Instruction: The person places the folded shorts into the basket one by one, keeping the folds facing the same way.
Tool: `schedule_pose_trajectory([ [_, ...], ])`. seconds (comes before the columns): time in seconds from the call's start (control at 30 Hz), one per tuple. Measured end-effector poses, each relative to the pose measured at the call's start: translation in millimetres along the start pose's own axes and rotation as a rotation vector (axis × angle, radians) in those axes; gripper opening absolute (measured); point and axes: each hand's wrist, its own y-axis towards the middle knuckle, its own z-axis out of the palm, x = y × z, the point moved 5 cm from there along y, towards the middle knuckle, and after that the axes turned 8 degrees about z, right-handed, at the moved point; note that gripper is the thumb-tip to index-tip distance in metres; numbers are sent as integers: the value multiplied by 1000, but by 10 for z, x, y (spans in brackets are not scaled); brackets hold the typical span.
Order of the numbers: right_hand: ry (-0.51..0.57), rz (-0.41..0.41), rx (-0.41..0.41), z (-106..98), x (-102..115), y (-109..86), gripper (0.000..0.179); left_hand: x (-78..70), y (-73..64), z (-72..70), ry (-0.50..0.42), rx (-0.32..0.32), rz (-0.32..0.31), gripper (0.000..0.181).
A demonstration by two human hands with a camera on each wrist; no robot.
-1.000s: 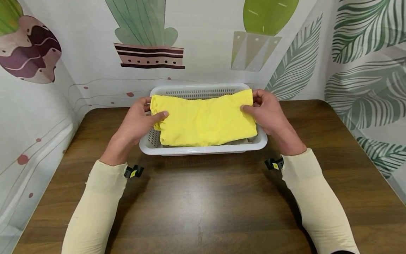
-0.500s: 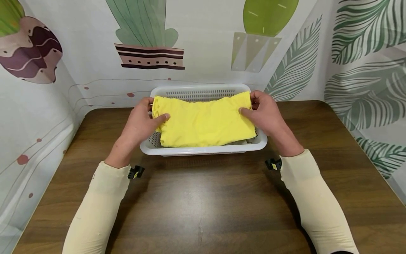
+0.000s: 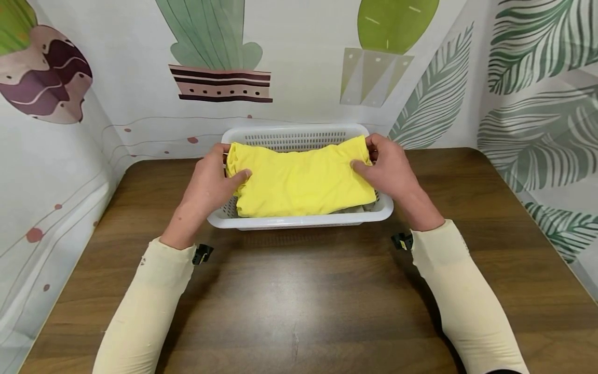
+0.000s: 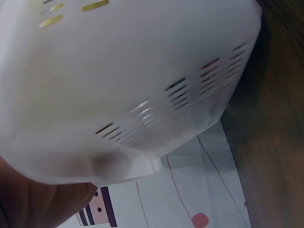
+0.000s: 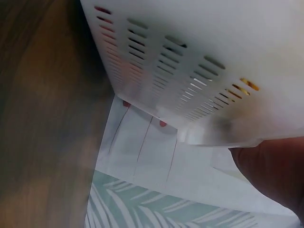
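A folded yellow cloth (image 3: 303, 179) lies in the mouth of a white perforated plastic basket (image 3: 299, 222), with some greyish cloth (image 3: 357, 209) showing under its front right edge. My left hand (image 3: 212, 176) grips the cloth's left end, thumb on top and fingers behind. At the opposite end my right hand (image 3: 390, 166) holds the cloth likewise, its thumb on the upper face. Both wrist views look at the basket's slotted outer wall (image 4: 142, 71), where bits of yellow show through the slots. Part of a hand (image 5: 275, 171) appears at the rim in the right wrist view.
The basket stands on a brown wooden table (image 3: 294, 291) near its back edge. Directly behind hangs a white printed sheet (image 3: 303, 52) with cactus and leaf patterns. A small black device (image 3: 202, 254) sits at the left wrist, another device (image 3: 402, 241) at the right.
Both hands have moved slightly inward and the cloth's ends have come a little closer together. Its upper edge sits slightly lower. The basket has stayed nearly in place.
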Motion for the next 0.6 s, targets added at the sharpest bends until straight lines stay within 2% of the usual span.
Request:
schedule_pose_trajectory([
  [0.6,-160,-111,-39,51,4,17,34,-9,25,75,96,21,54,65],
])
